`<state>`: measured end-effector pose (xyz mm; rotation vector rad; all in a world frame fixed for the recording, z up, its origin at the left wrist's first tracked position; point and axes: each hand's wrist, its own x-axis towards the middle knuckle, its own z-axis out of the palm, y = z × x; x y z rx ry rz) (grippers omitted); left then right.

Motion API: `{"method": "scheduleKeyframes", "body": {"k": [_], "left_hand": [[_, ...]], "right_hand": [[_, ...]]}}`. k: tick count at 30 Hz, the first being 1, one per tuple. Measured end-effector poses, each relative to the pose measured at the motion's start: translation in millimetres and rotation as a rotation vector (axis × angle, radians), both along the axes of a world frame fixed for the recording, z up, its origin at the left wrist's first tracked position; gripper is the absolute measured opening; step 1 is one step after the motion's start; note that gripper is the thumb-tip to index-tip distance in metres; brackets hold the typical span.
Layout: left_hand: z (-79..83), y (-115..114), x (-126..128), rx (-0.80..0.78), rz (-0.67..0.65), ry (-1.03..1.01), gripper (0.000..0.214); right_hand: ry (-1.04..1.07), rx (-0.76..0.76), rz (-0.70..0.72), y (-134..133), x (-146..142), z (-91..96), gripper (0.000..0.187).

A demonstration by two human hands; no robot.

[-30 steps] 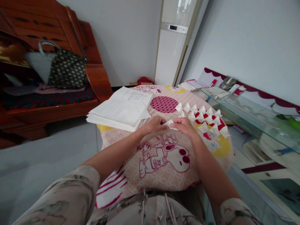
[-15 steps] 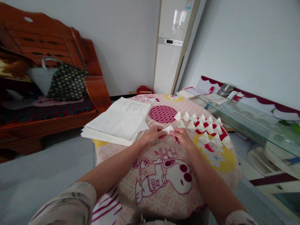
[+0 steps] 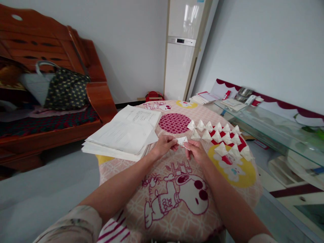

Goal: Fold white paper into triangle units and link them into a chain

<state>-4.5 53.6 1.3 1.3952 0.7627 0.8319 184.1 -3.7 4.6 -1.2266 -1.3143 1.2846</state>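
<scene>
A small piece of folded white paper (image 3: 181, 140) is held between my two hands above the table. My left hand (image 3: 165, 145) pinches its left end, fingers closed. At its right end, my right hand (image 3: 196, 150) grips the paper between thumb and fingers. To the right, several folded white paper pyramids (image 3: 217, 136) stand in rows on the cloth. A thick stack of white printed sheets (image 3: 121, 131) lies left of my hands, its top sheets askew.
The round table wears a pink patterned tablecloth (image 3: 174, 216) with cartoon figures. A glass-topped cabinet (image 3: 268, 128) adjoins it on the right, bearing papers and metal containers (image 3: 245, 94). On the left is a wooden bench (image 3: 98, 101) with bags. A tall white air conditioner (image 3: 178, 67) stands behind.
The folded paper has turned and shows a wider, more rectangular face between my hands. My right fingers have shifted on it, one dropping lower. The view has tilted slightly.
</scene>
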Motion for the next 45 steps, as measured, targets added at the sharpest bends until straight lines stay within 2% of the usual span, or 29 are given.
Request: {"method": "scheduleKeyframes", "body": {"k": [4, 9, 14, 20, 40, 45], "left_hand": [[1.7, -1.6, -0.3, -0.017, -0.048, 0.03, 0.04], [3.5, -7.8, 2.9, -0.09, -0.004, -0.165, 0.049], [-0.2, -7.1, 4.7, -0.031, -0.019, -0.255, 0.057], [-5.1, -3.7, 4.4, 0.029, -0.014, -0.234, 0.047], [-7.6, -3.1, 1.9, 0.108, -0.012, -0.132, 0.046], [-9.1, -2.6, 1.9, 0.102, -0.013, -0.122, 0.047]], "right_hand": [[0.045, 0.002, -0.045, -0.2, -1.8, -2.1, 0.032], [0.223, -0.044, -0.125, 1.8, 0.2, -5.7, 0.031], [0.35, -0.085, -0.086, 2.8, -0.3, -8.2, 0.031], [0.388, -0.143, -0.053, 1.0, -6.7, -8.5, 0.027], [0.361, -0.396, -0.089, 2.5, -9.4, -1.3, 0.03], [0.369, -0.401, -0.079, 4.0, -7.7, -3.2, 0.031]]}}
